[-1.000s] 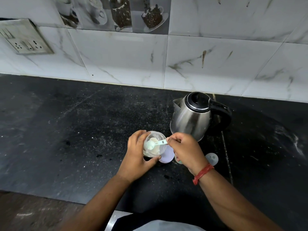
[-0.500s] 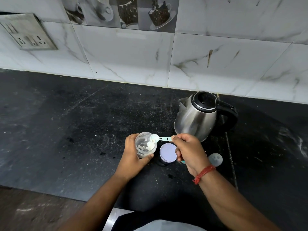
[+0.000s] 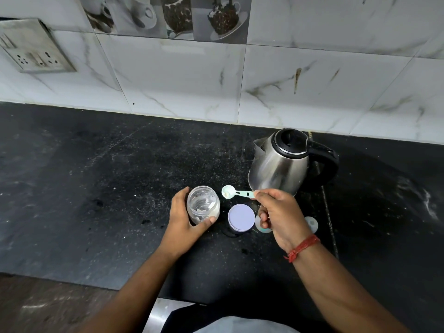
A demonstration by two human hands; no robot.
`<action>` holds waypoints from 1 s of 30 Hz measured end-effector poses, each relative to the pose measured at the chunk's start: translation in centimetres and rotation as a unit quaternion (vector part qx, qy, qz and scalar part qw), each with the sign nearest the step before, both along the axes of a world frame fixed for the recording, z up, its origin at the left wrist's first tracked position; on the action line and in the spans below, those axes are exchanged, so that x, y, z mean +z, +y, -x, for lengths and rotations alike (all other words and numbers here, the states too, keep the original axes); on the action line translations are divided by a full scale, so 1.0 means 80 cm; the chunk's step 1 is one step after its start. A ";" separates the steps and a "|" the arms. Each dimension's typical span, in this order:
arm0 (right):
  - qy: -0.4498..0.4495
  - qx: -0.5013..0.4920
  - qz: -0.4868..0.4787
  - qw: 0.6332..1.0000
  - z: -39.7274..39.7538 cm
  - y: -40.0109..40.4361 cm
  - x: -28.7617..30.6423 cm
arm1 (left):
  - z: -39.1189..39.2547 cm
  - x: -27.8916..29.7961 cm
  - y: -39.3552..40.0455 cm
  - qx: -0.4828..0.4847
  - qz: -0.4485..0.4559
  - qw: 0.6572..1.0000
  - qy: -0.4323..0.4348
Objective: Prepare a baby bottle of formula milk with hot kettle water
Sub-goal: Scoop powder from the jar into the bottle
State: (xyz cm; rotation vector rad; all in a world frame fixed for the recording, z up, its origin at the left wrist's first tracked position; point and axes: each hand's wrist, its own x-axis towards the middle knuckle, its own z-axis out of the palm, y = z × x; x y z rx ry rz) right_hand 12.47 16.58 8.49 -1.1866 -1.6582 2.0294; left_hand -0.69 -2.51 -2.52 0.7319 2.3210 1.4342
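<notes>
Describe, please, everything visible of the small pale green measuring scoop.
The small pale green plastic measuring scoop has a round white-dusted bowl and a flat handle with a slot. It lies roughly level, bowl up, nearly empty, in the air between the clear glass bottle and the steel kettle. Only the right hand touches it, pinching the handle's end.

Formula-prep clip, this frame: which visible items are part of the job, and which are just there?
In use:
- left hand gripping the open bottle, powder inside
- right hand pinching the scoop
- kettle, lid shut
- round lilac-topped container

Just there:
- wall socket
- pale round piece beside the right wrist; cannot identify it
</notes>
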 end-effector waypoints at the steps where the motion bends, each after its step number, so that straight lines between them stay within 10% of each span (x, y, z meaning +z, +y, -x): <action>1: 0.003 -0.003 -0.002 1.000 -0.003 0.003 0.001 | 0.000 0.007 -0.001 0.011 -0.001 1.000 0.023; 9: 0.023 -0.050 -0.004 0.998 -0.038 0.032 0.015 | -0.021 0.071 0.039 -0.060 -0.070 0.967 0.237; 19: 0.004 -0.105 -0.005 0.994 -0.095 0.075 0.012 | -0.078 0.038 0.124 -0.232 0.029 0.969 0.079; 30: 0.000 -0.099 -0.016 0.995 -0.128 0.092 0.009 | -0.099 0.008 0.166 -0.203 0.048 0.978 0.007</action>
